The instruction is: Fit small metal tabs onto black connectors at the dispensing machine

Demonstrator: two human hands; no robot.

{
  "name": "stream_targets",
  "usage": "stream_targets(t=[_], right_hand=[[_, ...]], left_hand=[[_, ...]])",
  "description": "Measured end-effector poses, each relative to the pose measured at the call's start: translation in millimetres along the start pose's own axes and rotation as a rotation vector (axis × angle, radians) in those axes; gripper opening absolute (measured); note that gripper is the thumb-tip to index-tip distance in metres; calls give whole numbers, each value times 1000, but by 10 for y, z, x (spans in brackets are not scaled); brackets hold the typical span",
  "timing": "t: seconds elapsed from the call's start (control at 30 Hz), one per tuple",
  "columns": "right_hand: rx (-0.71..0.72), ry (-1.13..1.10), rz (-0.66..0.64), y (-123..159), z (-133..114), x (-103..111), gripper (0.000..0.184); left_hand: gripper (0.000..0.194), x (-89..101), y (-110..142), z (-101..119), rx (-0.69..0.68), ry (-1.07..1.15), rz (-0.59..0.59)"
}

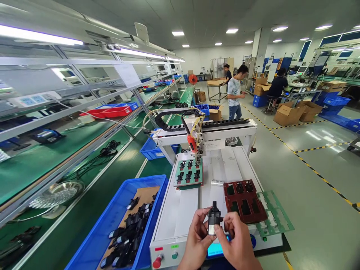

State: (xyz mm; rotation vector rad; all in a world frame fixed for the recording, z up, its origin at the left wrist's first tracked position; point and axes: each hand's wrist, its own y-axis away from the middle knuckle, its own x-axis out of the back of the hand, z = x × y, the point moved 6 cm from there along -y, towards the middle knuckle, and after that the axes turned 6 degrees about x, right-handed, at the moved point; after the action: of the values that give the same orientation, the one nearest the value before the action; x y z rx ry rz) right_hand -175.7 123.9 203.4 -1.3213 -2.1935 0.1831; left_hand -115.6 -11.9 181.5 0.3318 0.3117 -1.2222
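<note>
Between both hands, above the front of the white machine, is a small black pump-like part (214, 215) with a nozzle on top and a white label low on its body. My left hand (199, 238) grips it from the left side. From the right, my right hand (234, 240) closes on it, the thumb over the label. Just beyond lies a dark red fixture (244, 217) with several cut-outs, a few holding black parts. A green fixture (182, 182) carrying several black parts sits under the machine's orange screwdriver head (191, 143).
To the left, a blue bin (84, 249) holds many similar black parts. A green plate (277, 213) juts past the machine bed's right side. A red button (156, 261) and a green button (174, 255) sit on the front panel. A person (234, 93) stands beyond the gantry.
</note>
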Motion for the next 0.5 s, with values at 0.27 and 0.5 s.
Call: stream_targets(t=[0.27, 0.5], right_hand=[[-280, -39, -207, 53, 289, -318, 58], [-290, -72, -436, 157, 554, -520, 56]], left_hand=[[24, 56, 148, -40, -112, -355, 112], [62, 1142, 32, -287, 112, -199, 432]])
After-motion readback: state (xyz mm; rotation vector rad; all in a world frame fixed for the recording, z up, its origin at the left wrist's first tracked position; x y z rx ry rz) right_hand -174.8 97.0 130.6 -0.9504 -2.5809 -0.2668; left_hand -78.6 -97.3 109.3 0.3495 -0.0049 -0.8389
